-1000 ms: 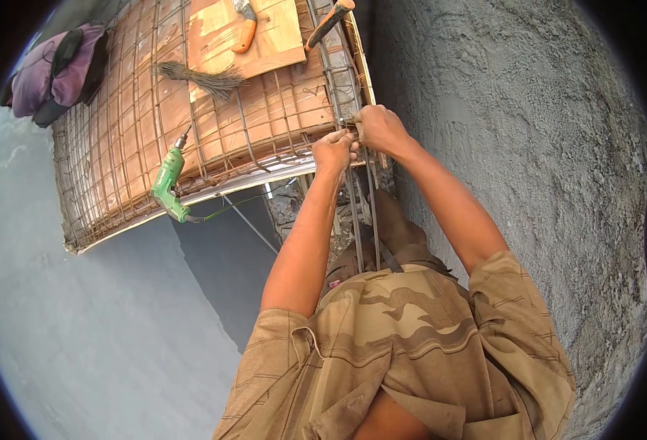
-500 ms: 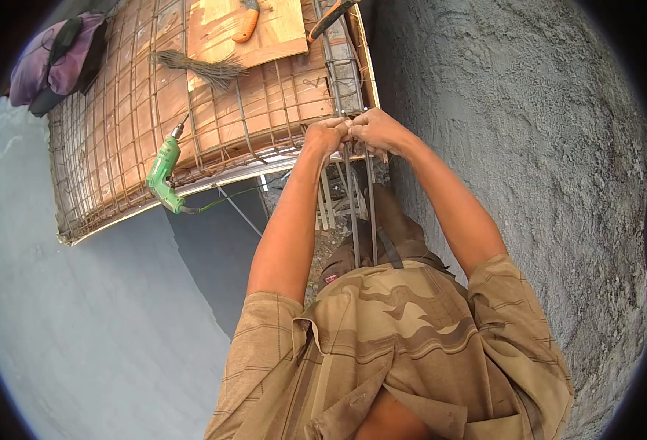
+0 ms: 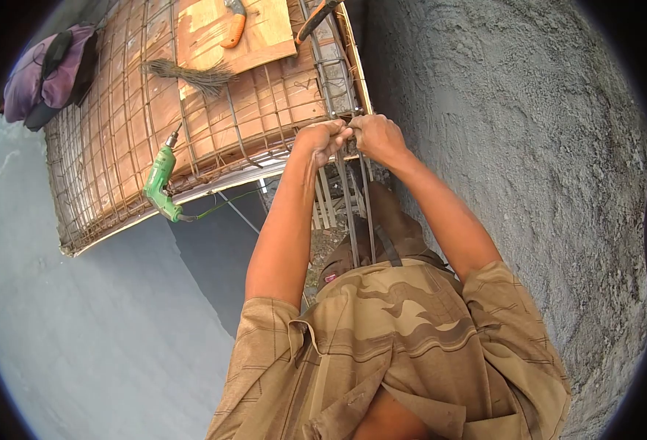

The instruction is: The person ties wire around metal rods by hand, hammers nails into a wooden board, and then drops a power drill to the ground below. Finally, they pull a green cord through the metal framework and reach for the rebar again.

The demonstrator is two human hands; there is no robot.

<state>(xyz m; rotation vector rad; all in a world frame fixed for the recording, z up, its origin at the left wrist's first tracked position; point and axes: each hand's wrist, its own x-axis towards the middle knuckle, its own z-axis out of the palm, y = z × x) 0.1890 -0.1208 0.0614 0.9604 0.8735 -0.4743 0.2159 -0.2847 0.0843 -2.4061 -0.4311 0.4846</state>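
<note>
My left hand (image 3: 323, 139) is closed at the corner of the rebar mesh, its palm side turned partly upward. Close beside it, my right hand (image 3: 380, 138) is bent in a pinch, fingertips almost meeting those of the left. Whatever lies between the fingers is too small to make out. Both hands are over long steel bars (image 3: 349, 198) that run from the mesh toward my body. Beyond them spreads the rebar mesh (image 3: 224, 117) over plywood. A bundle of thin wires (image 3: 191, 75) rests on the mesh.
A green drill (image 3: 161, 183) lies at the mesh's near edge, its cable trailing off. An orange-handled tool (image 3: 234, 31) is on a plywood board (image 3: 268, 40); another dark-and-orange handle (image 3: 316, 20) lies beside it. Purple cloth (image 3: 41, 73) sits far left. A rough grey wall (image 3: 514, 147) rises at right.
The fingers of both hands have shifted: the left hand has turned its palm more upward, and the right has curled tighter. The view has moved slightly.
</note>
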